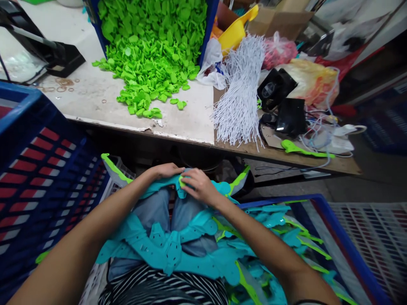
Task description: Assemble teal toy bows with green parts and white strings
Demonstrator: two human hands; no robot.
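Note:
Across my knees lies a curved teal plastic piece, shaped like a toy bow (159, 184), with green-and-grey tips at both ends. My left hand (170, 170) is closed over its upper edge, just left of the middle. At the middle, the fingers of my right hand (199, 184) are closed on a small green plastic piece (181, 181) pressed against the bow; the fingers partly hide it. More teal bows (173, 250) rest on my lap, nearer to my body.
A blue bin (212, 25) on the table (104, 116) spills small green pieces (152, 72). Right of it lie a bundle of white strings (240, 93) and a green part (302, 150). A blue crate (41, 161) stands left; a bin (337, 237) of bows stands right.

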